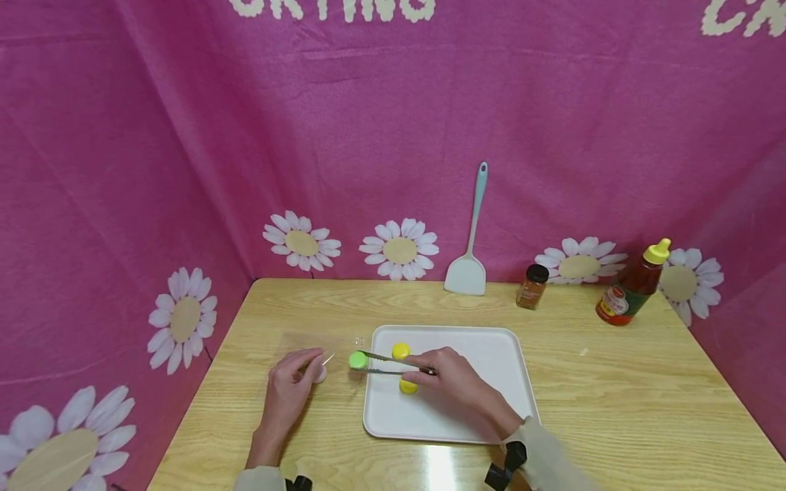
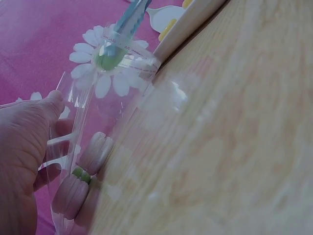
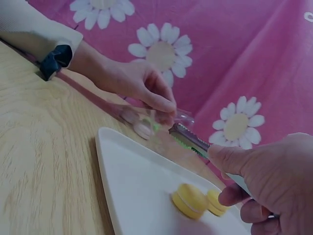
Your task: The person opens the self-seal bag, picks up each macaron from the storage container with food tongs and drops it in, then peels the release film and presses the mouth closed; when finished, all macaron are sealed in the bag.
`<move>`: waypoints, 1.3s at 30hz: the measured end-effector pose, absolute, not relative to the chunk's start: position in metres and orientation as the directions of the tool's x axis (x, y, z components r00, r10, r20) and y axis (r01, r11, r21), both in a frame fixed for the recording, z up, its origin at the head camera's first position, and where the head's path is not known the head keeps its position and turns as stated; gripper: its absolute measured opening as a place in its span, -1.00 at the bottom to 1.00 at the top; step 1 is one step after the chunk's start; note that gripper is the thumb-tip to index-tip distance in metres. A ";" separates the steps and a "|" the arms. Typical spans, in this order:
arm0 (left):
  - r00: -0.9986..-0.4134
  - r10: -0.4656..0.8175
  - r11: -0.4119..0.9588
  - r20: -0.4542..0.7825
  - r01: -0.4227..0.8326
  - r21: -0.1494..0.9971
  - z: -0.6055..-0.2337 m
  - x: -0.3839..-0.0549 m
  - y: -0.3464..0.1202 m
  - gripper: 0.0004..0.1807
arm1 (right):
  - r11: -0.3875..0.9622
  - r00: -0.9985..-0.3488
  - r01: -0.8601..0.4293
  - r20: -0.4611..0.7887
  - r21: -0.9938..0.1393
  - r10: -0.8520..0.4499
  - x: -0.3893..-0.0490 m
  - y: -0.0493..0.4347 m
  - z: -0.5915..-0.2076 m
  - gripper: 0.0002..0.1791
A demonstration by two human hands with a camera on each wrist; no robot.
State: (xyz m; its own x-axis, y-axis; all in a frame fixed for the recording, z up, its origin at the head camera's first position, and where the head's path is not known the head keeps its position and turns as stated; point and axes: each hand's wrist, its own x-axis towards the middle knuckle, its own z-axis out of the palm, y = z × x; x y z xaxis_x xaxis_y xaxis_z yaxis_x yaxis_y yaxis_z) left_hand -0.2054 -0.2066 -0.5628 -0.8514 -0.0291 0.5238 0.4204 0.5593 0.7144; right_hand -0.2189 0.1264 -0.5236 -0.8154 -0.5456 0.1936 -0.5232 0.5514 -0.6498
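Observation:
My left hand (image 1: pixel 288 387) holds the edge of a clear plastic bag (image 2: pixel 138 54) between thumb and fingers, left of the white tray (image 1: pixel 454 412). Inside the bag, the left wrist view shows a pale pink macaron (image 2: pixel 95 152), a second pink macaron (image 2: pixel 70 197) and a bit of green between them. Metal tongs (image 1: pixel 393 359) are gripped in my right hand (image 1: pixel 451 375) over the tray. Their tips pinch a bright green macaron (image 1: pixel 357 360) just past the tray's left edge, at the bag's mouth. Two yellow macarons (image 1: pixel 401 350) lie on the tray, partly behind the tongs.
A spatula with a pale blue handle (image 1: pixel 478 194) leans against the pink flowered cloth at the back. To its right stand a small black-lidded spice jar (image 1: pixel 531 288) and a red sauce bottle (image 1: pixel 629 286) with a yellow cap.

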 end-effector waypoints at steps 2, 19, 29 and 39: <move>-0.849 -0.029 0.554 0.528 0.426 0.715 -0.562 -0.206 -0.206 -0.81 | 0.558 -0.811 -0.533 0.195 -0.636 -0.552 -0.221 0.119 -0.524 -0.73; -0.832 -0.022 0.545 0.555 0.455 0.704 -0.562 -0.207 -0.205 -0.79 | 0.629 -0.846 -0.500 0.180 -0.596 -0.502 -0.229 0.074 -0.530 -0.83; -0.825 -0.016 0.521 0.565 0.476 0.709 -0.563 -0.208 -0.205 -0.81 | 0.675 -0.872 -0.479 0.213 -0.561 -0.441 -0.225 0.053 -0.537 -0.71; -0.821 -0.021 0.516 0.570 0.480 0.710 -0.564 -0.209 -0.207 -0.82 | 0.699 -0.847 -0.530 0.251 -0.479 -0.470 -0.229 0.041 -0.529 -0.81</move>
State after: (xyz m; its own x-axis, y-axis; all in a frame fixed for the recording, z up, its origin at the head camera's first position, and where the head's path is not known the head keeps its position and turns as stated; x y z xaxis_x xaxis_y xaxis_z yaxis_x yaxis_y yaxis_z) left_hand -0.2092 -0.2067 -0.5641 -0.8215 -0.0207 0.5699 0.4796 0.5157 0.7100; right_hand -0.2288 0.0412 -0.5287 -0.8465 -0.4697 0.2507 -0.5300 0.6995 -0.4793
